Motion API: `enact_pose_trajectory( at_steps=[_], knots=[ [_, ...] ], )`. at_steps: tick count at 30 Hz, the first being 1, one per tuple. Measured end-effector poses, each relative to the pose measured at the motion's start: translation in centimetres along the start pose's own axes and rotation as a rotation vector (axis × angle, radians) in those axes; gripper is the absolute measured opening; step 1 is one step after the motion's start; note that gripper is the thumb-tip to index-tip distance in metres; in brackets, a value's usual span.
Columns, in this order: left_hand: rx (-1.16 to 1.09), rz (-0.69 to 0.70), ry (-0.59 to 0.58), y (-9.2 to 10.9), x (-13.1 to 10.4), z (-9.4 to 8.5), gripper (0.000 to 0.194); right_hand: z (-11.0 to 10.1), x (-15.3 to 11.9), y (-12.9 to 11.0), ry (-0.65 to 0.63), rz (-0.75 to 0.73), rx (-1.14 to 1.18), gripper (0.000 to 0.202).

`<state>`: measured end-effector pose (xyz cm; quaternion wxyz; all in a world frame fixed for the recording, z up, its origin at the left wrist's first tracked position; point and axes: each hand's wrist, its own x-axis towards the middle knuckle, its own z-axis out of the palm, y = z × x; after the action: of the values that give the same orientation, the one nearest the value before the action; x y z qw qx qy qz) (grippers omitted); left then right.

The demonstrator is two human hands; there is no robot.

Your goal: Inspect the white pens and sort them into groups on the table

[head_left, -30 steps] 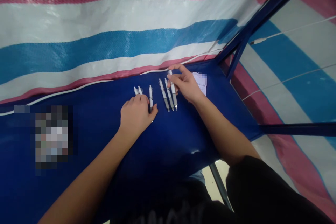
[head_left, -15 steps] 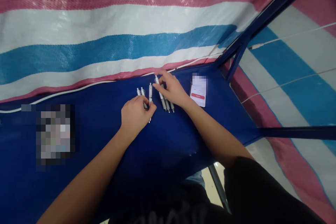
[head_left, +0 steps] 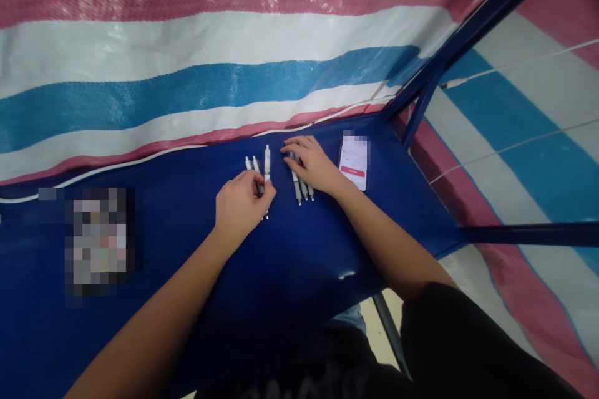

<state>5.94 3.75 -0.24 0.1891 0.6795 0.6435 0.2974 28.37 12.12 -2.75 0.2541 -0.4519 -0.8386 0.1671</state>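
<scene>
My left hand (head_left: 242, 201) is closed, thumb and fingertips pinching a white pen (head_left: 267, 159) that stands out above the thumb, its tip showing below. Two more white pens (head_left: 251, 163) stick out just past its knuckles; their lower parts are behind the hand. My right hand (head_left: 311, 165) lies over a small row of white-and-grey pens (head_left: 298, 192), fingers stretched and a little apart. The pens' grey grips and tips show below the fingers, while their upper ends are mostly covered. A strip of blue tabletop separates the two groups.
A phone (head_left: 353, 179) with a lit screen lies right of my right hand. On the left of the blue table (head_left: 281, 287) is a blurred-out object (head_left: 99, 243). A white cable (head_left: 116, 165) runs along the back edge, against a striped sheet (head_left: 196, 84). Blue frame bars (head_left: 423, 106) stand at right.
My right hand has moved slightly right and flattened over its pens; the pen at its fingertips now lies in with that row. My left hand keeps its pen, shifted slightly.
</scene>
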Motion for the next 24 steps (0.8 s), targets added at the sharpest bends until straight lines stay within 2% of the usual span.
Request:
enact_pose_trajectory(
  at_steps=[4,10,14,17,18,21,24],
  knots=[
    [-0.076,0.063,0.038,-0.4,0.0,0.1,0.018,-0.2,-0.3,0.5,0.026,-0.023,0.031,0.031],
    [-0.128,0.101,0.076,-0.8,0.0,0.4,0.018,-1.0,-0.5,-0.1,0.059,0.002,0.024,0.031],
    [-0.235,0.134,0.087,-0.8,0.0,0.2,0.016,-1.7,-0.7,-1.7,0.103,0.01,0.055,0.027],
    [-0.324,0.217,0.087,-0.7,-0.3,-0.1,0.012,-2.5,-1.0,-3.8,0.154,0.015,0.211,0.039],
    [-0.344,0.255,0.079,-0.7,-0.4,-0.2,0.011,-2.7,-1.1,-4.5,0.116,0.03,0.309,0.043],
    [-0.418,0.325,0.089,-0.4,-0.8,-0.2,0.008,-3.2,-1.5,-6.3,-0.111,0.103,0.559,0.049],
    [-0.587,0.243,0.149,-0.1,-1.0,0.0,0.016,-2.9,-1.6,-7.1,-0.246,0.056,0.653,0.049]
  ],
)
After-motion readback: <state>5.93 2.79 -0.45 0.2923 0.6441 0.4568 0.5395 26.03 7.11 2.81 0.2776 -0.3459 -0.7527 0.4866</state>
